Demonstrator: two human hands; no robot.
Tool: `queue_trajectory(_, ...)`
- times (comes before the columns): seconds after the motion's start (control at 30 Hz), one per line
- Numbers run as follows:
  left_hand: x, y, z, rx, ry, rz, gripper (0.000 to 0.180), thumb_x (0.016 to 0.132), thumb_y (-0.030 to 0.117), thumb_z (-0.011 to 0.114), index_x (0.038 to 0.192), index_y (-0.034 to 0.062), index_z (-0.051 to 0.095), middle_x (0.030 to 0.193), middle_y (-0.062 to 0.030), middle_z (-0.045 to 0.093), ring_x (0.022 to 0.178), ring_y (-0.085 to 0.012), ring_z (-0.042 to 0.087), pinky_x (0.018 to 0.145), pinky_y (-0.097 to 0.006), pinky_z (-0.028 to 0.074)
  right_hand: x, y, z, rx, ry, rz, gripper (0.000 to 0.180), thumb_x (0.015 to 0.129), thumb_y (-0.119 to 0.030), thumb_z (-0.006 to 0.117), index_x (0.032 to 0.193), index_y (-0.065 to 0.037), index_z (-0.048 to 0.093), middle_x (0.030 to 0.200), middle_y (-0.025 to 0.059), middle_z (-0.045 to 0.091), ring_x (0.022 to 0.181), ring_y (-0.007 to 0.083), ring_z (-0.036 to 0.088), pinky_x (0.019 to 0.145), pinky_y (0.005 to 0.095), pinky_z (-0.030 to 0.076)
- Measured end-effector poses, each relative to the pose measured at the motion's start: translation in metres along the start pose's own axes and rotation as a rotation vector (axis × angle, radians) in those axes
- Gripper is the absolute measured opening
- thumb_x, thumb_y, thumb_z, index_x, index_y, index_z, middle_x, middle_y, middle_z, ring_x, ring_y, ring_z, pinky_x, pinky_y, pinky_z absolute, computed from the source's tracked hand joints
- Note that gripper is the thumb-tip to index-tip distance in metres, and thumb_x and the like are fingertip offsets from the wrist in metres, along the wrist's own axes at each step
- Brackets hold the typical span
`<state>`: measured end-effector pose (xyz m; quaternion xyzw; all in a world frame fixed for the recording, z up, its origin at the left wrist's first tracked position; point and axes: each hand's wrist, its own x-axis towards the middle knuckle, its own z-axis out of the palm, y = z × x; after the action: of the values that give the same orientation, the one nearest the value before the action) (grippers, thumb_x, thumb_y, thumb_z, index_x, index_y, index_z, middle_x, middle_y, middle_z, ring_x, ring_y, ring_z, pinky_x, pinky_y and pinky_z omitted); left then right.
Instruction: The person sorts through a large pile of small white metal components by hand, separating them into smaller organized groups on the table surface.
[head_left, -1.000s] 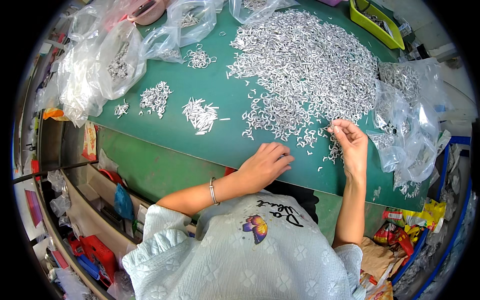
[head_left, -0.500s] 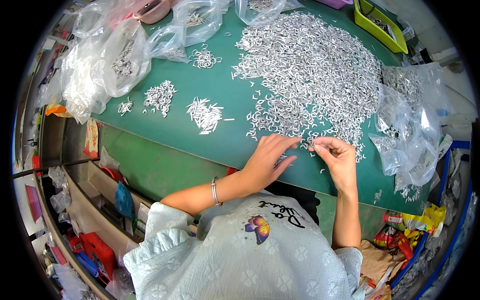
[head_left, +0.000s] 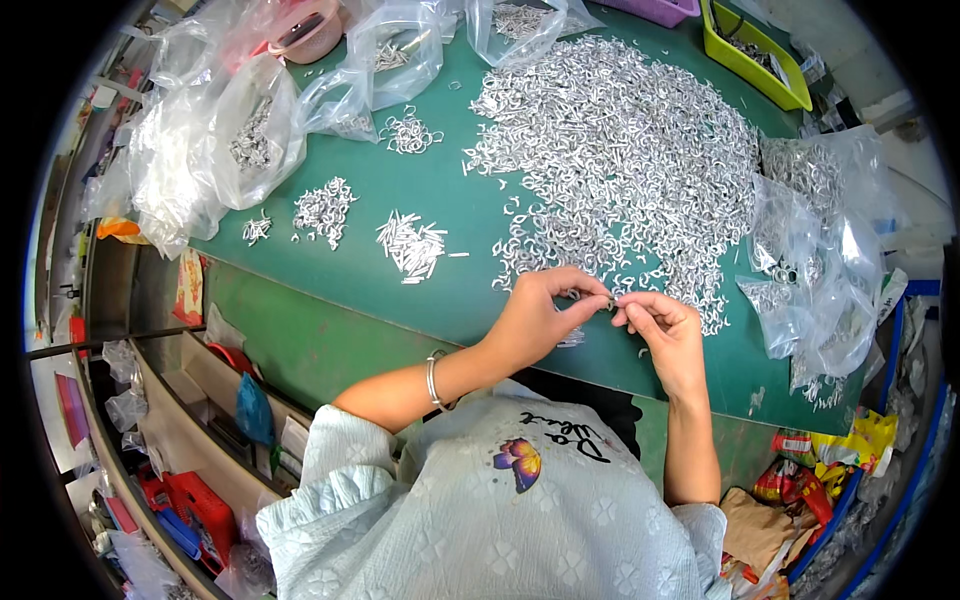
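My left hand (head_left: 540, 315) and my right hand (head_left: 668, 338) meet over the near part of a green table, thumb and fingertips pinched together. Between them is a tiny metal piece (head_left: 612, 303), mostly hidden by the fingers. A wide heap of small silvery curved metal pieces (head_left: 620, 140) spreads just beyond both hands. Under my left hand lie a few slim metal pieces (head_left: 571, 340), partly covered. Farther left sit a small pile of straight metal pins (head_left: 412, 247), a pile of small curved pieces (head_left: 324, 212) and a cluster of metal rings (head_left: 408, 132).
Clear plastic bags of metal parts stand at the left (head_left: 250, 130) and right (head_left: 815, 270) of the table. At the far right is a yellow-green tray (head_left: 790, 88); a pink bowl (head_left: 310, 42) is far left. Drawers (head_left: 235, 425) and a blue rack (head_left: 900, 400) flank me below.
My left hand has closed from spread fingers into a pinch and come to my right fingertips. The right hand has shifted slightly left and nearer to me. The view has tilted a little.
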<state>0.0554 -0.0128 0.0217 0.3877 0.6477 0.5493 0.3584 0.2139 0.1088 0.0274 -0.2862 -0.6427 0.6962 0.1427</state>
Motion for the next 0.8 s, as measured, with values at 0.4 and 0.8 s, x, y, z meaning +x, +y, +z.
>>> queue_trajectory(0.4,0.011,-0.006,-0.004,-0.850,-0.219,-0.442,0.020,0.093,0.012,0.066,0.104,-0.0046,0.068,0.096,-0.0083,0.068,0.086,-0.0132,0.062,0.081,-0.026,0.050,-0.002,-0.003,-0.001,0.020,0.021,-0.047,0.016,0.096,-0.010,0.060,0.105,0.001,0.069,0.084,0.0038,0.070,0.075,0.0056,0.058,0.068,0.0206,0.044)
queue_trajectory(0.8,0.021,0.008,0.001,-0.595,-0.330,-0.413,0.015,0.089,0.009,0.068,0.099,-0.0032,0.070,0.090,-0.0088,0.070,0.080,-0.0115,0.063,0.076,-0.024,0.049,0.002,-0.026,-0.004,-0.187,0.099,-0.339,0.023,0.083,0.002,0.067,0.106,0.001,0.067,0.090,0.0057,0.065,0.082,0.0122,0.056,0.073,0.0272,0.046)
